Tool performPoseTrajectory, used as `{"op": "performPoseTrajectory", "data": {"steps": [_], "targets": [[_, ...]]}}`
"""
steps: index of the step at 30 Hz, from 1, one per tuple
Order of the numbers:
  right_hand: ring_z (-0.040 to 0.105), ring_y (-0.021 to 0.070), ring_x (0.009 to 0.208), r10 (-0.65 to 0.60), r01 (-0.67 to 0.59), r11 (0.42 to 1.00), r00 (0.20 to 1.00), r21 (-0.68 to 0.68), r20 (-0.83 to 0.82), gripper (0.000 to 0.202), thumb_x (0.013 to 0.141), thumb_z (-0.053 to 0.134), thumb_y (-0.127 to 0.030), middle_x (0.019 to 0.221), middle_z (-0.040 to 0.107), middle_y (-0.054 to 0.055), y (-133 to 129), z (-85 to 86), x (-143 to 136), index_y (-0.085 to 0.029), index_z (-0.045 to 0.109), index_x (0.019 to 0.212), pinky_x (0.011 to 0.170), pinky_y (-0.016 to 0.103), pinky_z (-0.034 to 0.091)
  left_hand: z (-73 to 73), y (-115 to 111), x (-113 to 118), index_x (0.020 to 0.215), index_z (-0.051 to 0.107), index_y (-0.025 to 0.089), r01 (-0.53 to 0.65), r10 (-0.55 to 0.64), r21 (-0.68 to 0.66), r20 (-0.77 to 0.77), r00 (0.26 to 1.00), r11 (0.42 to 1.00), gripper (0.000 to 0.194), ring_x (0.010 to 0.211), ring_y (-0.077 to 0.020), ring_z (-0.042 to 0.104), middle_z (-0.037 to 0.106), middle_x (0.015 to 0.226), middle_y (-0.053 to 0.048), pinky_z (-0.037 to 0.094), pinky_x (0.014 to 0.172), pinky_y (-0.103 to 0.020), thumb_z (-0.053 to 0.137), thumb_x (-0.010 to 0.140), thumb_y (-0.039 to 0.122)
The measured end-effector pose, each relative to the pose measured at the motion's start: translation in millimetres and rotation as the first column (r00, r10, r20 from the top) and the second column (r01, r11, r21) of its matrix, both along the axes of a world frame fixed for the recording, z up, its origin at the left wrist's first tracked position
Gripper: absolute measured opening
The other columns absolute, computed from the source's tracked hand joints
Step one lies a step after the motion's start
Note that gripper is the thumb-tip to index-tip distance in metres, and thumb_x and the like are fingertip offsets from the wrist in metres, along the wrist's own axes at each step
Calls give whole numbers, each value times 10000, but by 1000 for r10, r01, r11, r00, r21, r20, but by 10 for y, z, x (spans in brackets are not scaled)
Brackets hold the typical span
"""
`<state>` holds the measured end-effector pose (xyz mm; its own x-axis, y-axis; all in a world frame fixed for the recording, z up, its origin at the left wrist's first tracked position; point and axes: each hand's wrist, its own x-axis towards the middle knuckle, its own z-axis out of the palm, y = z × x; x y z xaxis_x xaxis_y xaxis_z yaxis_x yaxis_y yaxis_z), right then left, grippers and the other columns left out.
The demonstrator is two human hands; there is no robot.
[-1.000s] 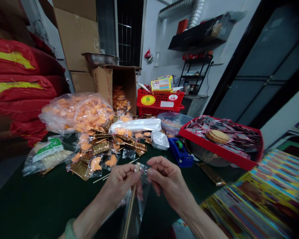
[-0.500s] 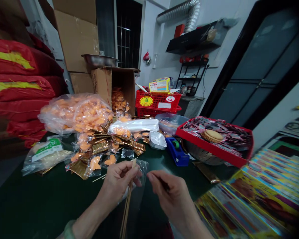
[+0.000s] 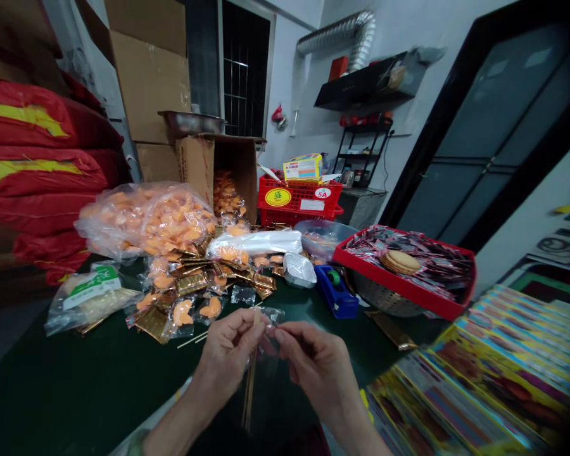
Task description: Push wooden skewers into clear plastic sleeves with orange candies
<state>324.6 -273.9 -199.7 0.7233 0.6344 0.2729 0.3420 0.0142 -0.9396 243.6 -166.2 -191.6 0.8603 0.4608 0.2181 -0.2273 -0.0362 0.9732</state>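
Observation:
My left hand [image 3: 232, 345] is closed around several thin wooden sticks [image 3: 249, 396], which hang down below it with their tops showing above the thumb. A clear plastic bag [image 3: 272, 313] is in the same grip, behind the sticks. Close by on the right, my right hand [image 3: 318, 358] pinches the bag's edge between thumb and forefinger. Just beyond my left hand lie loose sticks [image 3: 193, 340] on the dark green table [image 3: 42, 392]. Near them are orange pieces in clear wrappers [image 3: 211, 308] and gold packets [image 3: 154, 320].
A blue tape dispenser [image 3: 336, 292] and a foil tray [image 3: 299, 270] stand beyond my hands. Rightward are a red box of small packets [image 3: 408, 294] and colourful printed packs [image 3: 494, 373]. A big bag of orange pieces [image 3: 145, 218] lies left, beside a bag of sticks [image 3: 90, 294].
My right hand has moved left to the clear bag and now pinches its edge near my left hand. My left hand keeps its hold on the sticks, which hang more upright.

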Motion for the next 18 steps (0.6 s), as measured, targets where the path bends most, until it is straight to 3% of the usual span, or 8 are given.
{"op": "performPoseTrajectory", "data": {"steps": [3,7,10,14,18], "targets": [[365,51,356,36,-26,997,989,68,-141,290,725,570,-412,491,542,-10,25,18,-12,-142,609,627,334,167,253,-18,-33,7,759,627,129,-22,22,-2,15,1000,1000,171,581,-92,520,573,621,12,396,544,-172,559,802,280],[349,50,384,86,-63,989,982,137,-167,280,725,585,-385,477,521,-22,25,19,9,-145,567,581,362,172,245,-60,-32,37,641,621,119,-32,30,-50,-24,999,998,246,522,-87,497,570,564,7,386,510,-179,568,796,302],[360,54,422,165,-130,976,964,173,-208,293,743,575,-403,494,499,-29,25,-5,53,-146,543,605,392,173,256,-93,9,68,600,609,115,32,-36,-129,-25,999,991,270,502,-90,499,572,542,1,383,499,-187,575,792,301],[313,41,428,294,-237,950,899,203,-324,325,745,578,-440,502,404,-63,80,-49,165,-154,469,637,390,164,214,-127,94,114,697,632,109,180,-184,-237,2,983,955,236,516,-116,541,595,566,-17,426,509,-216,554,804,304],[252,25,388,343,-298,939,855,174,-389,339,752,569,-459,485,360,-89,145,-52,335,-168,421,663,360,152,174,-159,202,152,939,588,99,203,-219,-284,-25,975,937,292,520,-140,578,631,642,-45,454,495,-242,584,777,343]]}}
